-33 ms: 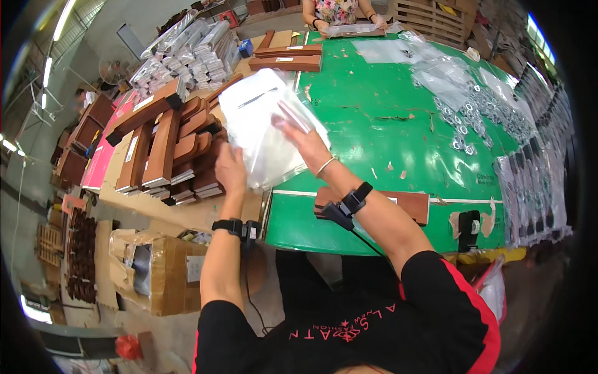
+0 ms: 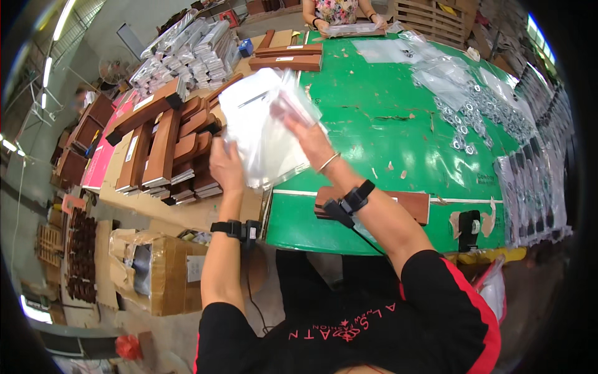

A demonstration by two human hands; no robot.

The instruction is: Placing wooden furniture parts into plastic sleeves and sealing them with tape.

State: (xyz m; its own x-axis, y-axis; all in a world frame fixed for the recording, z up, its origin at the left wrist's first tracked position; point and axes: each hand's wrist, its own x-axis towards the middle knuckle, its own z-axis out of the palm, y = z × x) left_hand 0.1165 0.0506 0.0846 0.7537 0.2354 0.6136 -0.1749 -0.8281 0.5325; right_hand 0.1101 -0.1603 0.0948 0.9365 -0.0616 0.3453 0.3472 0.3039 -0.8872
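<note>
A stack of clear plastic bags (image 2: 252, 134) lies slanted across the left end of the green tabletop, beside brown wooden parts (image 2: 163, 149). My right hand (image 2: 311, 144) grips the film of a bag at the stack's right side, its fingertips partly covered by shiny plastic. At the left edge of the bags is my left hand (image 2: 226, 165), thumb and fingers apart, close to the wooden parts. Nothing shows in its grasp. One brown wooden bar (image 2: 405, 207) rests on the table under my right forearm.
Metal rings (image 2: 464, 128) and clear bags are spread on the right of the green table (image 2: 367, 156). Wrapped parts (image 2: 536, 193) line its right edge. Wrapped pieces (image 2: 193, 56) pile up at the far left. A co-worker's hands (image 2: 321, 26) hold a package across the table. A carton (image 2: 171, 274) stands below left.
My left hand has shifted slightly left, off the bags' edge. My right hand has moved slightly, and the film in it has lifted and bunched toward the left.
</note>
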